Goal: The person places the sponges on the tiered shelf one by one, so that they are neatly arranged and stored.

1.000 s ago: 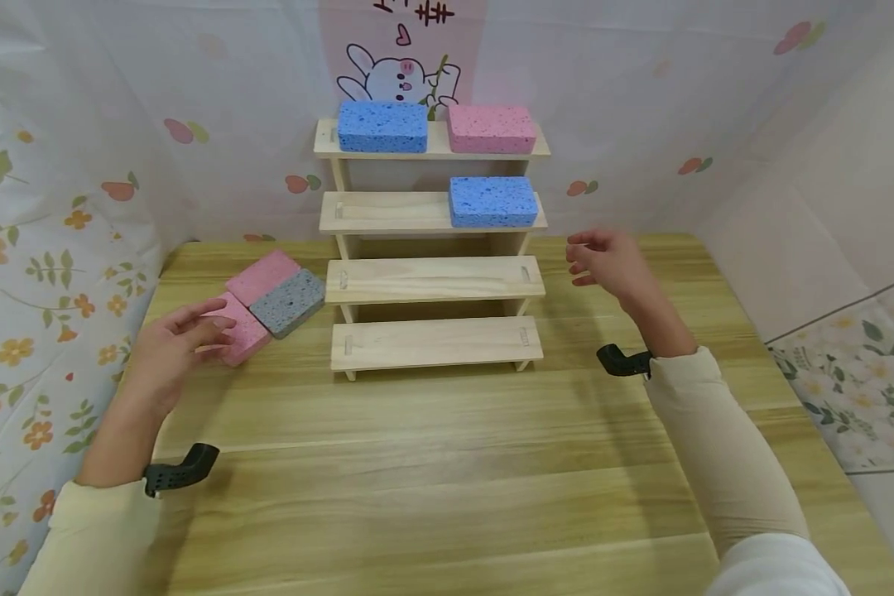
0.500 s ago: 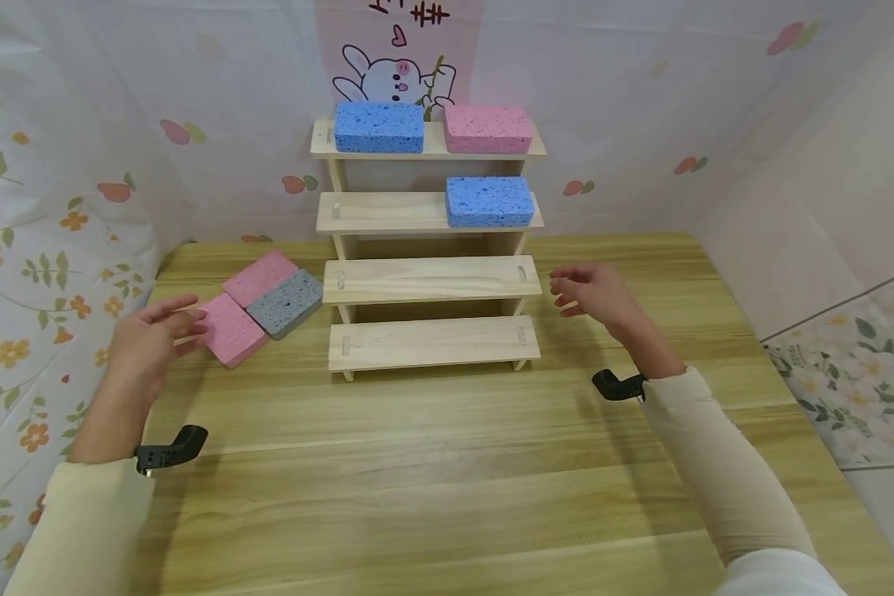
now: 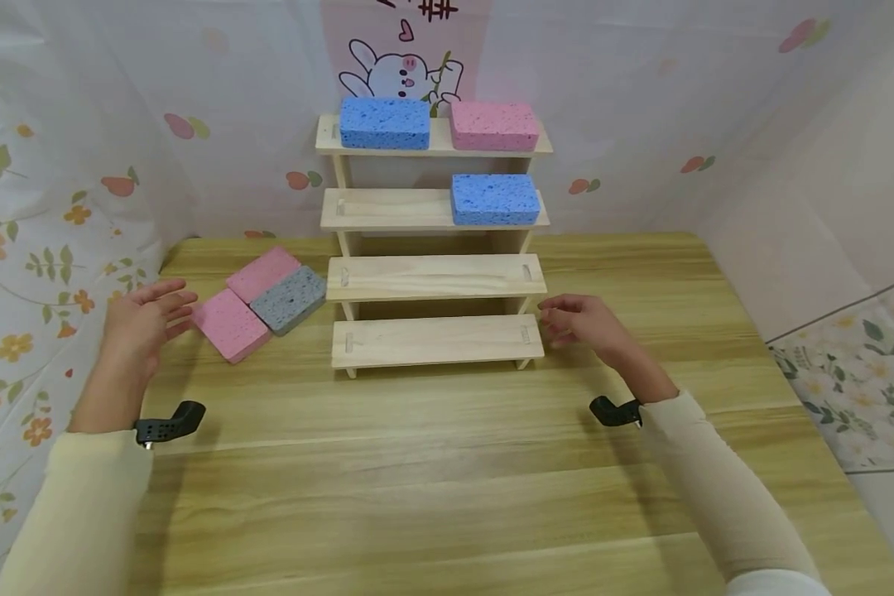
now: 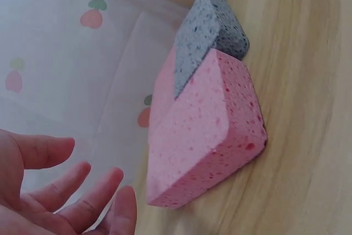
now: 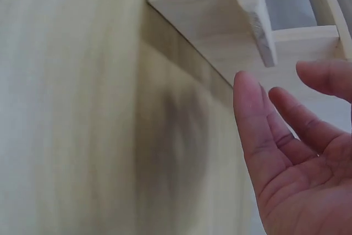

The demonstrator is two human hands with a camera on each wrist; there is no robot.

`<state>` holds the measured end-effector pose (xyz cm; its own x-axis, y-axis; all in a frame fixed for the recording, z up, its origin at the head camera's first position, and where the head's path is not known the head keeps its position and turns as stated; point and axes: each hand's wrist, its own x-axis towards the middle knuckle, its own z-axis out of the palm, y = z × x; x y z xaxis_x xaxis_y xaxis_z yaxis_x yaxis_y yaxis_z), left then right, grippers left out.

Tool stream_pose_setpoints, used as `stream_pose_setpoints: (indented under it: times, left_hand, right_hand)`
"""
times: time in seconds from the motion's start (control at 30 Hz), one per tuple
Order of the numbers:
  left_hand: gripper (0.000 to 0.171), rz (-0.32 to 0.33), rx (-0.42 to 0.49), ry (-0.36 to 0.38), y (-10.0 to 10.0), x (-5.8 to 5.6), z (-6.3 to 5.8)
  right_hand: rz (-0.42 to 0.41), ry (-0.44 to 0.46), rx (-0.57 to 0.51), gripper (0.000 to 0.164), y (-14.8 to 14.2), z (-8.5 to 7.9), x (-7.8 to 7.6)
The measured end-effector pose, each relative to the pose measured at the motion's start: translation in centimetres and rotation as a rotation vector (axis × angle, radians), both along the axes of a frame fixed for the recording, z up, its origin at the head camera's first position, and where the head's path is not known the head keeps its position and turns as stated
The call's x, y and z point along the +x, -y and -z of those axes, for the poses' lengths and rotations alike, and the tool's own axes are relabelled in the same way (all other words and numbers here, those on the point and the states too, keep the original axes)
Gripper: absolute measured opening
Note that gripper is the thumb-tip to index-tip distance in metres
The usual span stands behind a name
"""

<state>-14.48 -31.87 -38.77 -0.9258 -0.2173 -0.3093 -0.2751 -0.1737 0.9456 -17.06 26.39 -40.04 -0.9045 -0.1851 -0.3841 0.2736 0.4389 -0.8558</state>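
Where my head view looks down, the left hand (image 3: 136, 325) is just beside a near pink sponge (image 3: 233, 325); fingers released and loosely bent, with a gap to the sponge showing in my left wrist view. Grouped with that sponge, flat on the table (image 3: 432, 463): one far pink sponge (image 3: 263, 273) and one speckled grey sponge (image 3: 289, 300), sides meeting, the grey piece set close to the left end of a rack (image 3: 437, 341). Rack: pale wood, four stepped shelves. Top shelf (image 3: 439, 137): one upper blue sponge (image 3: 384, 124) to the left, one upper pink sponge (image 3: 495, 127) to the right, a gap between. Second shelf down (image 3: 395, 207): one lower blue sponge (image 3: 495, 199), at the right-hand end. Right hand (image 3: 584, 325): beside the right end of the two lower shelves, fingers released and loosely curved (whether a fingertip touches the wood, I cannot tell from here). Wrists: one black fitting (image 3: 170, 424) on the left, one matching fitting (image 3: 617, 411) on the right. Sleeves (image 3: 78, 488): pale, on both arms. Behind the rack: a white cloth (image 3: 238, 165), printed with fruit and a rabbit (image 3: 396, 76).
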Motion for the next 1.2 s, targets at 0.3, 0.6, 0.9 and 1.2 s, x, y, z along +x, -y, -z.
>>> stream_pose_setpoints:
  times: [0.3, 0.6, 0.9, 1.2]
  left_hand:
    - [0.018, -0.046, -0.041, 0.067, 0.7, 0.0, 1.1]
    - [0.022, -0.059, -0.065, 0.204, 0.5, -0.2, 2.1]
    - [0.070, -0.036, -0.325, 0.285, -0.4, -0.9, 2.9]
    - [0.066, -0.009, -0.485, 0.334, -0.5, -1.5, 3.5]
  right_hand:
    - [0.002, 0.030, -0.073, 0.046, 0.1, 1.4, 1.2]
    - [0.027, 0.083, -0.193, 0.054, 0.3, 2.5, 1.8]
    - [0.029, 0.101, -0.283, 0.059, 0.6, 3.0, 2.3]
    - [0.038, 0.098, -0.296, 0.058, 0.7, 3.3, 2.3]
